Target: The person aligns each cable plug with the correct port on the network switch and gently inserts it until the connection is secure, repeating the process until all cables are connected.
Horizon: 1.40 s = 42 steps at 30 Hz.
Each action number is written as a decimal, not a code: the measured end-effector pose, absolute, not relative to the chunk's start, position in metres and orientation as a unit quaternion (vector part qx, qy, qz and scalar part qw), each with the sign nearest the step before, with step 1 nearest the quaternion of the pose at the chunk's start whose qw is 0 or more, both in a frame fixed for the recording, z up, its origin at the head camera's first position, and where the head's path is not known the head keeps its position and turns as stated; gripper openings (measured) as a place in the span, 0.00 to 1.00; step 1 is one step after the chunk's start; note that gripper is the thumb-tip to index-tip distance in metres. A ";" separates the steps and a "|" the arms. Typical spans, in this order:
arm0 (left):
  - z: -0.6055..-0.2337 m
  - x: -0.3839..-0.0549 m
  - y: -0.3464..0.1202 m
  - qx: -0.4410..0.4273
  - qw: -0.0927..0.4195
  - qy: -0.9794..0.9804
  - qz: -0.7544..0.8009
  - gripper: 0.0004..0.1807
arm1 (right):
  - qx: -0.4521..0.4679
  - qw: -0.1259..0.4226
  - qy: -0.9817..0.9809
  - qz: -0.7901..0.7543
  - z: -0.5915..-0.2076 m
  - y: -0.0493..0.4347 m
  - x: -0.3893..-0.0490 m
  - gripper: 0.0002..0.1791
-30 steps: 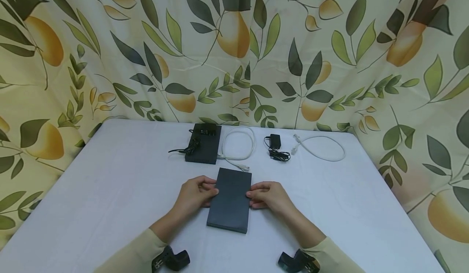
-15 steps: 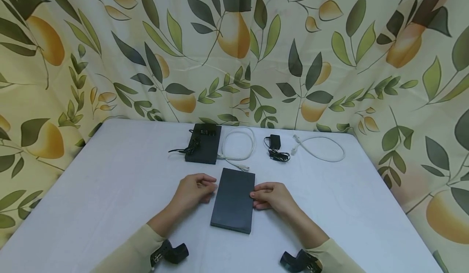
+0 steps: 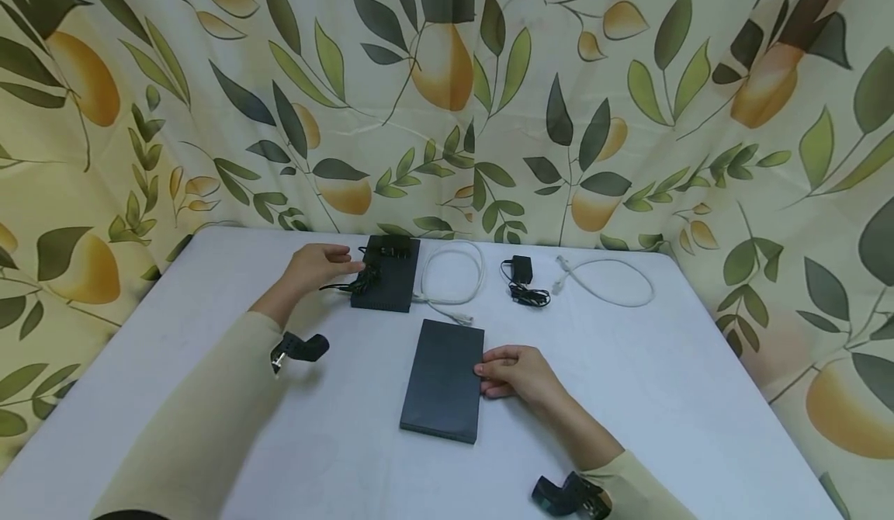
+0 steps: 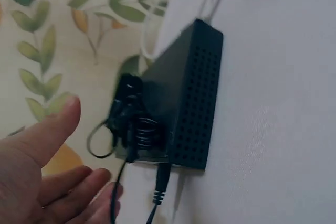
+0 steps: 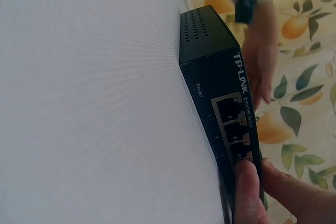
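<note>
My right hand (image 3: 522, 378) holds the right edge of a dark Ethernet switch (image 3: 441, 380) lying flat in mid-table. In the right wrist view, its port side (image 5: 218, 98) shows TP-LINK lettering, and a finger covers part of the row of ports. My left hand (image 3: 314, 268) hovers at the left side of a second black box (image 3: 393, 296) near the back. On that box lie a power adapter (image 3: 396, 251) and its coiled black cable (image 4: 144, 132). A black plug (image 4: 163, 178) sits in the box's side. Thumb and fingers of my left hand are spread apart, holding nothing.
A looped white network cable (image 3: 480, 272) runs from the rear box's right side. Farther right are another power adapter (image 3: 521, 270) with bundled cord and a second white network cable (image 3: 646, 273). A patterned curtain (image 3: 447, 163) hangs behind the white-covered table (image 3: 608, 396).
My left hand has left the Ethernet switch and moved forward and left to the rear black box. The switch shifted slightly right at first; my right hand stays at its edge.
</note>
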<state>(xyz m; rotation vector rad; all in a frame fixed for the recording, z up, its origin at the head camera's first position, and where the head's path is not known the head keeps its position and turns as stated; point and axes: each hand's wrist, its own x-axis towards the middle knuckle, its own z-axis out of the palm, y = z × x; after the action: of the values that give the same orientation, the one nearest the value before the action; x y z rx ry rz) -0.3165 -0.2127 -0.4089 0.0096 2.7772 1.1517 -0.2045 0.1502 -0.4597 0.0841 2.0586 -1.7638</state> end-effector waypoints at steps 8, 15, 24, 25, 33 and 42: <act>-0.428 -0.342 -0.197 0.013 0.142 0.943 0.301 0.50 | 0.033 0.217 0.738 -0.638 -0.465 0.146 -0.204 0.17; -0.430 -0.341 -0.191 0.015 0.142 0.949 0.281 0.52 | 0.040 0.215 0.740 -0.636 -0.464 0.147 -0.205 0.16; -0.433 -0.340 -0.183 0.024 0.134 0.955 0.262 0.54 | 0.028 0.216 0.736 -0.641 -0.460 0.149 -0.202 0.18; -0.433 -0.340 -0.183 0.020 0.132 0.955 0.266 0.54 | 0.026 0.216 0.736 -0.641 -0.460 0.149 -0.202 0.18; -0.432 -0.338 -0.182 0.010 0.131 0.951 0.279 0.53 | 0.029 0.215 0.736 -0.641 -0.458 0.149 -0.202 0.18; -0.429 -0.335 -0.189 0.005 0.131 0.951 0.278 0.55 | 0.028 0.214 0.732 -0.646 -0.457 0.149 -0.202 0.18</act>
<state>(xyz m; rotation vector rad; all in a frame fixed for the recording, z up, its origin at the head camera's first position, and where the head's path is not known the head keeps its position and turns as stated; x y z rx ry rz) -0.3353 -0.1894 -0.4287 0.0153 2.7633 0.8088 -0.2024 0.1491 -0.4573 0.0764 2.0314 -1.7919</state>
